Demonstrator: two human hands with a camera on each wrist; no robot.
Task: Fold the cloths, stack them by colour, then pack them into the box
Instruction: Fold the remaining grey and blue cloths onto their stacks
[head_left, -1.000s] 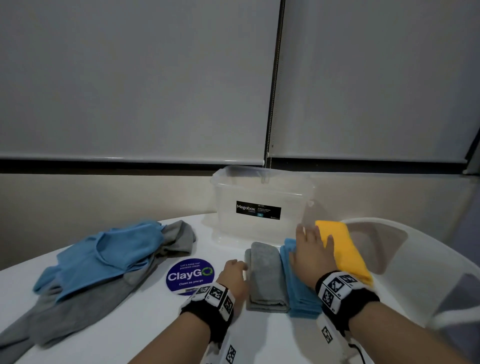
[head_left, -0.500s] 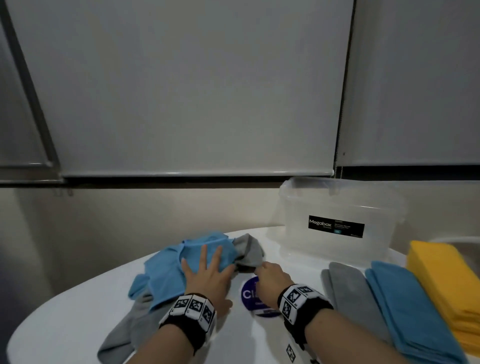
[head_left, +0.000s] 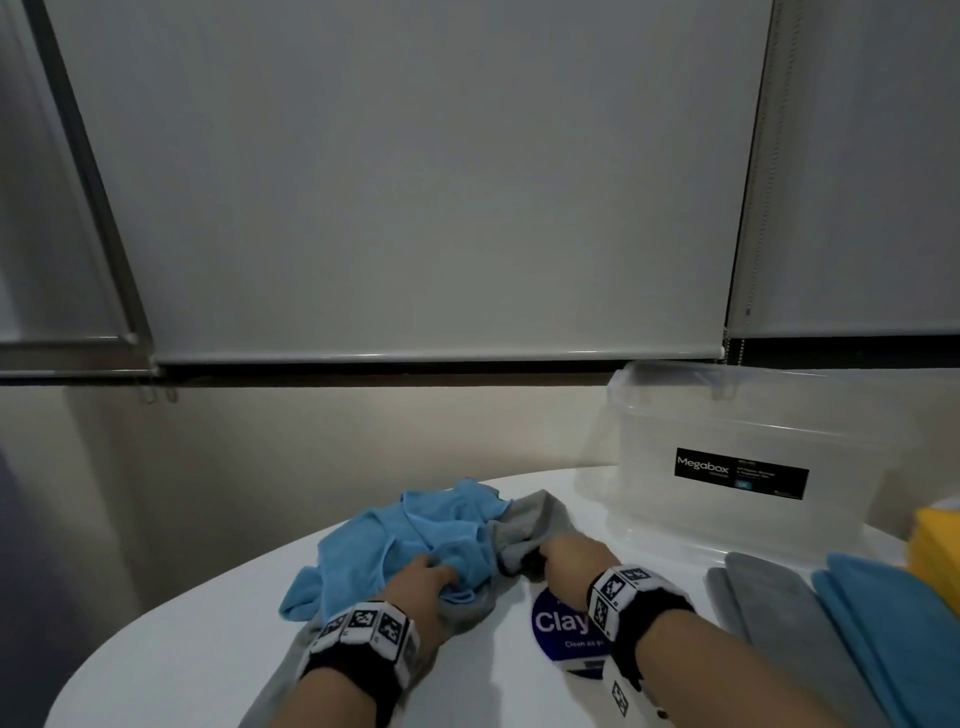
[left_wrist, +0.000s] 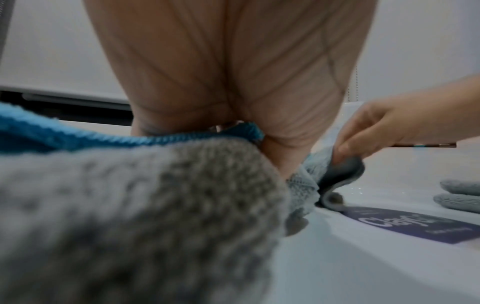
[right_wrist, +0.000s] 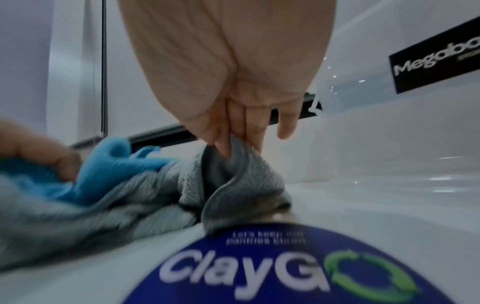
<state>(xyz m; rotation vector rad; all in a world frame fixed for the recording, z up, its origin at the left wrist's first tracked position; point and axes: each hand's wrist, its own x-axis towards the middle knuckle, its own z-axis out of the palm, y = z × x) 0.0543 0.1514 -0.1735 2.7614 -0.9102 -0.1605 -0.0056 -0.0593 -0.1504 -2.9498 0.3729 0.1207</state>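
Observation:
A crumpled blue cloth (head_left: 415, 535) lies on a loose grey cloth (head_left: 530, 525) on the white table (head_left: 208, 649). My left hand (head_left: 431, 579) grips the bunched blue cloth (left_wrist: 78, 135) with its fingers curled into the fabric. My right hand (head_left: 558, 564) pinches a corner of the grey cloth (right_wrist: 233, 174) between thumb and fingers, lifting it slightly. To the right lie folded grey cloths (head_left: 779, 613), folded blue cloths (head_left: 893, 618) and a yellow stack (head_left: 935, 545). The clear plastic box (head_left: 753, 431) stands behind them.
A round blue ClayGo sticker (head_left: 566, 629) sits on the table under my right wrist. A wall with lowered blinds (head_left: 415, 208) runs close behind the table. The table's rounded edge curves away at the left.
The view has swung left from the folded stacks to the loose pile. My left hand went from lying flat on the blue cloth to gripping it; my right hand took hold of the grey cloth's corner.

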